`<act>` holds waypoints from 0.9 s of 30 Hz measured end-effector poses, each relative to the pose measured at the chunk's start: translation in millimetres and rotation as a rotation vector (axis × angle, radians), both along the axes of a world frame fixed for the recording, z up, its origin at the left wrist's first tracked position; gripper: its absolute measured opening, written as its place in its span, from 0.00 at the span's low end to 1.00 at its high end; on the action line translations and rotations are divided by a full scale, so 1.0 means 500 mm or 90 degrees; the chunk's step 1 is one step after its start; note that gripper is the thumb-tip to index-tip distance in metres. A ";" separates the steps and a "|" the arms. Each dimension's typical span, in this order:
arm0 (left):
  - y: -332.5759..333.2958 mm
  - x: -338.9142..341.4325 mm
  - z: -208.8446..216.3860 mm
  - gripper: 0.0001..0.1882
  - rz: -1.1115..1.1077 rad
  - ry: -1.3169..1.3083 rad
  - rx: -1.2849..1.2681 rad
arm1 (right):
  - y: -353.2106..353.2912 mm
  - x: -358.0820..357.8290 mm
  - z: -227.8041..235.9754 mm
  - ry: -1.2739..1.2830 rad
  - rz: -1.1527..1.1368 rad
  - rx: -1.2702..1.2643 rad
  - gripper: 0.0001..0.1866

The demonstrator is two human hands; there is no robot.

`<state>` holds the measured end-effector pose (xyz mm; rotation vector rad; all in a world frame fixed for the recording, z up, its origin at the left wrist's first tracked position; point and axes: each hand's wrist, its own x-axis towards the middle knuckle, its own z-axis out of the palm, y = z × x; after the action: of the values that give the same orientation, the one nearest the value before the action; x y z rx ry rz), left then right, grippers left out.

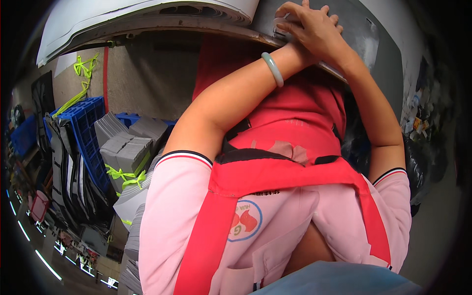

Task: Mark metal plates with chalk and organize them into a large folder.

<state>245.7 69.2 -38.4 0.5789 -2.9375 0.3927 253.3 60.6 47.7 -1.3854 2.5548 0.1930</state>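
My two hands are crossed at the top, over a dark grey work surface [389, 49]. My right hand [318, 30] lies on top, its thumb and a finger reaching left and apart. Beside them is a small clear, rounded piece [280, 23]; whether they touch it I cannot tell. My left hand [332, 19] is mostly hidden beneath the right, and only its spread fingertips come out on the far right side. Nothing shows in them. A pale green bangle [272, 69] circles my left forearm. A whitish patch [366, 44] marks the dark surface beside my hands.
A thick stack of large white sheets [147, 12] rests on the bench at upper left. Below it on the left are grey bundles [127, 152] tied with yellow-green strips, a blue plastic pallet [88, 132] and black sheeting [73, 182]. Dark plastic bags [420, 157] lie at right.
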 end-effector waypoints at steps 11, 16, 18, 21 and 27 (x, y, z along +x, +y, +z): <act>-0.032 0.040 -0.044 0.20 -0.103 0.146 0.220 | 0.047 -0.027 -0.187 0.415 -0.070 -0.291 0.29; -0.038 -0.007 -0.054 0.18 -0.157 0.227 0.314 | 0.079 -0.132 -0.025 -0.419 0.078 -0.295 0.09; -0.033 0.005 -0.045 0.17 -0.164 0.487 0.295 | 0.127 -0.189 -0.025 -0.509 -0.050 -0.476 0.06; -0.035 0.010 -0.024 0.25 -0.189 0.220 0.358 | 0.259 -0.354 -0.084 -0.341 -0.159 -0.612 0.14; -0.043 0.021 -0.003 0.23 -0.189 0.212 0.376 | 0.419 -0.503 -0.205 -0.178 -0.391 -0.648 0.14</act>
<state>256.4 47.7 -40.0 0.2151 -2.7160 -0.5626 1.9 270.2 -55.0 -0.6251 2.7200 -1.4359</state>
